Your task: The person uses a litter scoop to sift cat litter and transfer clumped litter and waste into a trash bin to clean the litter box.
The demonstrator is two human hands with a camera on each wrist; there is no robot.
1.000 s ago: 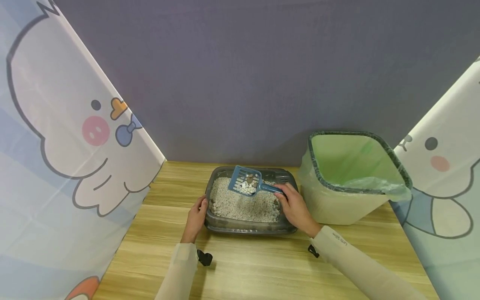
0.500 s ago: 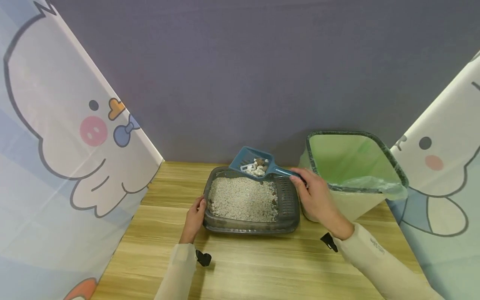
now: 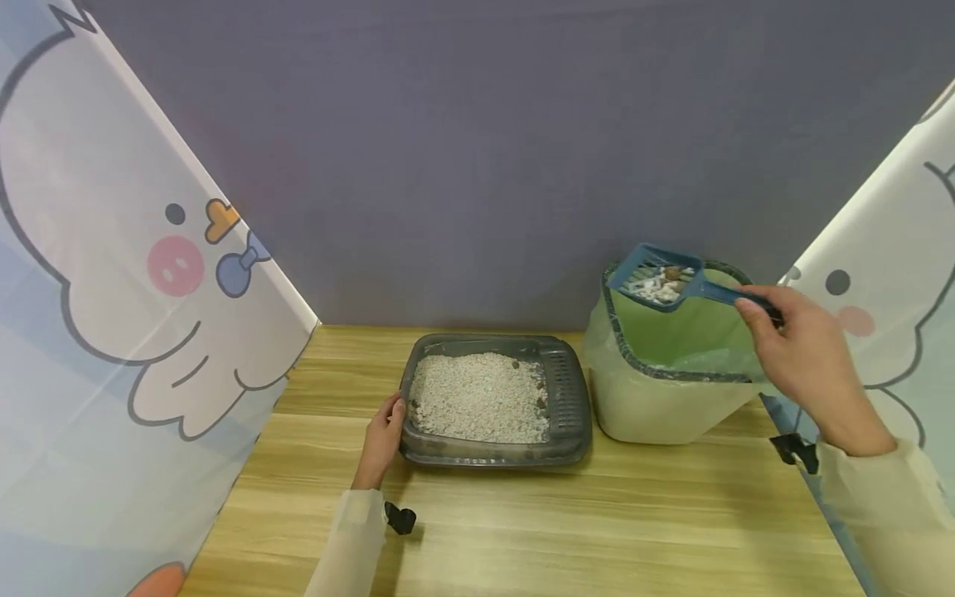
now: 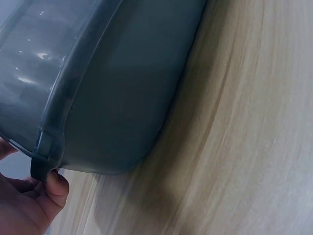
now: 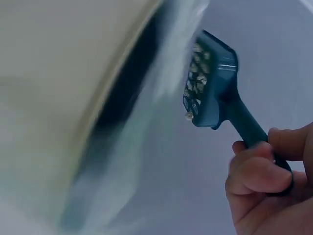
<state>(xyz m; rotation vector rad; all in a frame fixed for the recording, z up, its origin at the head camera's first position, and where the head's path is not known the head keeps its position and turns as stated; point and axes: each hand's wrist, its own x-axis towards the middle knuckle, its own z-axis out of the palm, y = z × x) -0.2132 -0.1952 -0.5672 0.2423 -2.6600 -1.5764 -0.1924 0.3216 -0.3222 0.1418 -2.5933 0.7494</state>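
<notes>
My right hand [image 3: 809, 361] grips the handle of a blue slotted litter scoop [image 3: 695, 288], held over the opening of the bin [image 3: 649, 410] at the right. Whitish litter clumps [image 3: 660, 286] and a brown lump lie in its head. In the right wrist view the fingers curl round the handle, and the clumps [image 5: 198, 73] show through the slots. At the left end of the grey litter box [image 3: 485, 456], my left hand [image 3: 380, 439] pinches the rim; the left wrist view has its thumb [image 4: 57, 185] against the rim's underside. Pale granular litter [image 3: 481, 398] covers most of the box floor.
A thin translucent liner [image 3: 716, 362] is folded over the bin's dark rim, and the bin's inside looks green. Box and bin stand side by side on a wood-grain table [image 3: 507, 539]. A grey wall [image 3: 462, 166] rises behind, with cartoon-printed panels [image 3: 97, 249] on both sides.
The right hand has carried the loaded scoop up and rightward from above the litter box to over the bin. The left hand has stayed on the box's rim.
</notes>
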